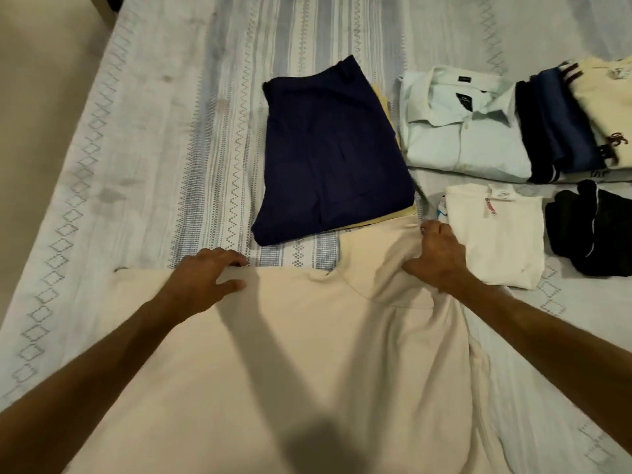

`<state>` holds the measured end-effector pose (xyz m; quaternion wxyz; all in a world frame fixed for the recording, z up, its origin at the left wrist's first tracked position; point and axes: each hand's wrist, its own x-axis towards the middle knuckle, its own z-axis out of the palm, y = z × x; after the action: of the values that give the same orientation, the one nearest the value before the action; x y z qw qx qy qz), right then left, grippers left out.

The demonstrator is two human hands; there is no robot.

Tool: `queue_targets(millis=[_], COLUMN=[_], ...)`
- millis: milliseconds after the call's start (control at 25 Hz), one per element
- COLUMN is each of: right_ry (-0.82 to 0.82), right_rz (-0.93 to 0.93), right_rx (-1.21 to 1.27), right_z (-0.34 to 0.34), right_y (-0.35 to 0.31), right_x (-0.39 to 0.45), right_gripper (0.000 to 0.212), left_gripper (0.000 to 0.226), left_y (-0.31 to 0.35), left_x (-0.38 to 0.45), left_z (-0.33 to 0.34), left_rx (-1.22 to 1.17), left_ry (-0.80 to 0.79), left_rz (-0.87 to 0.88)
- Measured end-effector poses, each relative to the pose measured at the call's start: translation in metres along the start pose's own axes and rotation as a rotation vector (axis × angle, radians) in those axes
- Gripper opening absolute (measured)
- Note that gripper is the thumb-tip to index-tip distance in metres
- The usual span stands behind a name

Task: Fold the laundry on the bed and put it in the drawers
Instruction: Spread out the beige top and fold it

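A cream garment (290, 354) lies spread on the bed (154, 148) right in front of me. My left hand (205, 278) grips its far left edge, fingers curled over the hem. At the garment's far right corner my right hand (436, 254) pinches a raised fold of the cloth, pulling it up next to the folded piles. The cloth between the hands lies mostly flat, with a curved seam near the right hand.
Folded navy trousers (331, 155) on a yellow piece lie just beyond the cream garment. To the right sit a pale blue shirt (461, 131), a white folded top (496, 234), dark garments (595, 230) and a stack of blue and cream clothes (581, 114). Floor shows at far left.
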<state>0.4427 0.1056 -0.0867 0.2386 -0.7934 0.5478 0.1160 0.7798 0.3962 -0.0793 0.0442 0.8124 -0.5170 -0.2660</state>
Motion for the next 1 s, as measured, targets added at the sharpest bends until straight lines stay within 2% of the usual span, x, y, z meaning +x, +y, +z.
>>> queue_targets(millis=[80, 160, 200, 280, 360, 440, 600, 640, 760, 880, 1000], right_ry=[-0.074, -0.105, -0.119, -0.198, -0.282, -0.274, 0.0, 0.008, -0.085, -0.135, -0.107], right_rz=[0.032, 0.071, 0.11, 0.221, 0.247, 0.257, 0.215, 0.253, 0.403, 0.377, 0.307], right_rx=[0.028, 0.116, 0.214, 0.424, 0.477, 0.459, 0.174, 0.236, 0.705, 0.95, 1.116], right_z=[-0.008, -0.018, -0.024, -0.036, -0.036, -0.026, 0.003, 0.001, -0.015, -0.033, -0.04], right_y=[-0.002, -0.002, -0.001, 0.004, 0.015, 0.026, 0.043, 0.042, 0.042, 0.035, 0.034], right_x=[0.002, 0.0, -0.005, -0.024, -0.048, -0.071, -0.076, -0.075, -0.078, -0.094, -0.129], right_gripper=[0.083, 0.055, 0.039, 0.021, 0.022, 0.033, 0.019, 0.021, 0.031, 0.016, 0.005], left_gripper=[0.057, 0.064, 0.065, 0.063, 0.063, 0.058, 0.039, 0.035, 0.026, 0.03, 0.033], left_y=[-0.034, -0.065, -0.079, -0.107, -0.138, -0.178, -0.22, -0.221, -0.223, -0.224, -0.221], left_x=[-0.016, -0.023, -0.025, -0.026, -0.032, -0.046, -0.067, -0.067, -0.066, -0.081, -0.111], left_z=[-0.003, -0.006, -0.008, -0.016, -0.031, -0.047, -0.067, -0.068, -0.058, -0.048, -0.045], left_rx=[0.144, 0.239, 0.273, 0.287, 0.314, 0.328, 0.025, -0.025, -0.161, -0.536, -0.716], left_ry=[-0.025, -0.073, -0.087, -0.103, -0.117, -0.109, 0.017, 0.051, 0.135, 0.095, 0.115], left_rz=[-0.023, -0.069, -0.08, -0.104, -0.131, -0.136, -0.143, -0.147, -0.224, -0.255, -0.24])
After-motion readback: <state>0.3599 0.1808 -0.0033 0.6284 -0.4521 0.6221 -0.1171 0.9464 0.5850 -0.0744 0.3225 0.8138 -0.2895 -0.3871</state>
